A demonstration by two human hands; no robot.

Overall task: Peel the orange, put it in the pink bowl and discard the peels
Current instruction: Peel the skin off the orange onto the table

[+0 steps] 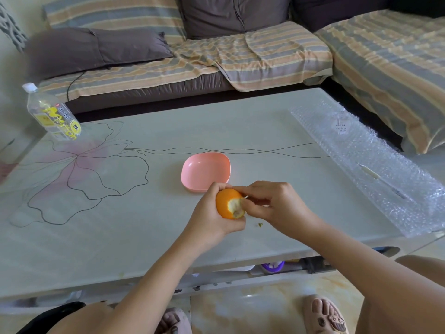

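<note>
My left hand (212, 215) cups an orange (225, 203) from below and the left, just above the glass table. A patch of rind is torn off on the fruit's right side, and pale pith shows there. My right hand (272, 206) pinches the edge of the peel at that patch, fingertips against the fruit. The pink bowl (204, 171) stands empty on the table just beyond the hands. A tiny green scrap (260, 224) lies on the glass below my right hand.
A plastic bottle with a yellow label (51, 113) stands at the table's far left corner. A bubble wrap sheet (375, 162) covers the right edge, with a thin stick on it. A striped sofa (240, 51) runs behind the table.
</note>
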